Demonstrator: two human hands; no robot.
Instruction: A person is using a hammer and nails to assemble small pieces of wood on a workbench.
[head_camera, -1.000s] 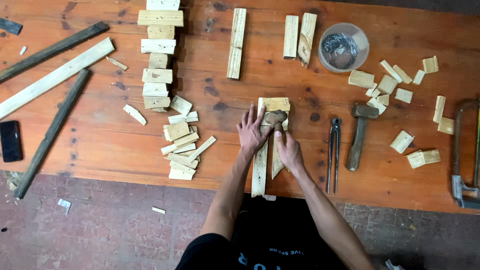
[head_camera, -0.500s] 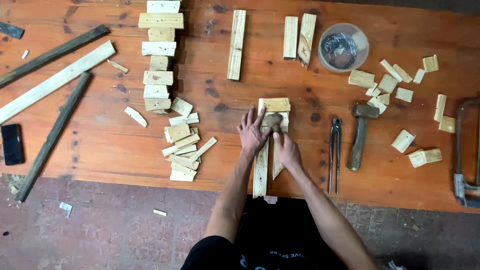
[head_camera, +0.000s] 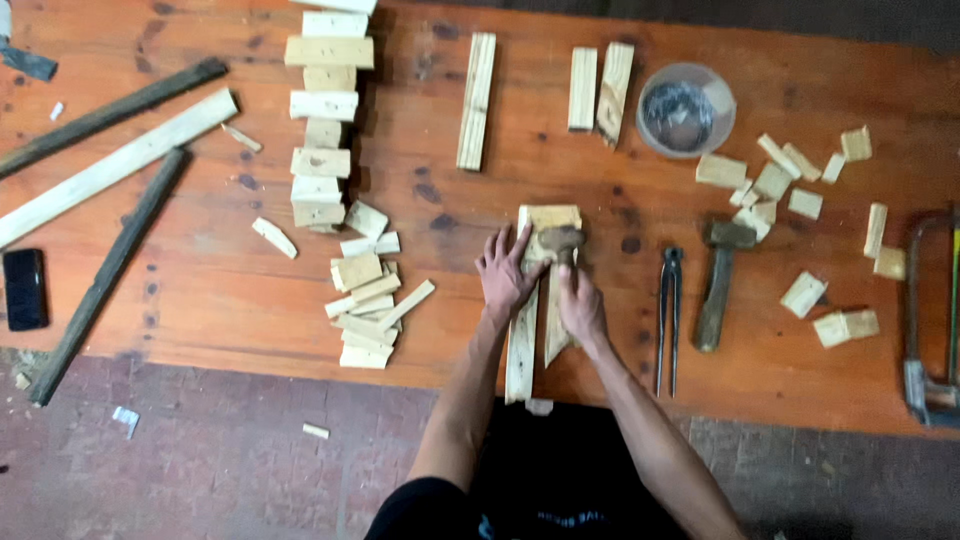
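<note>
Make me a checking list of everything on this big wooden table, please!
Surface: orange-brown wooden table, stained with dark spots.
Job's things: two pale slats lying side by side with a short block across their far ends; a dark lump sits on them, too blurred to tell what it is.
Clutter: piled offcuts and scattered offcuts, long strips, clear tub, hammer, pincers, hacksaw, phone.
Hands: left hand flat on the slats; right hand by the dark lump, grip unclear.
Cables: nothing seen.
Surroundings: reddish brick floor with small scraps.
</note>
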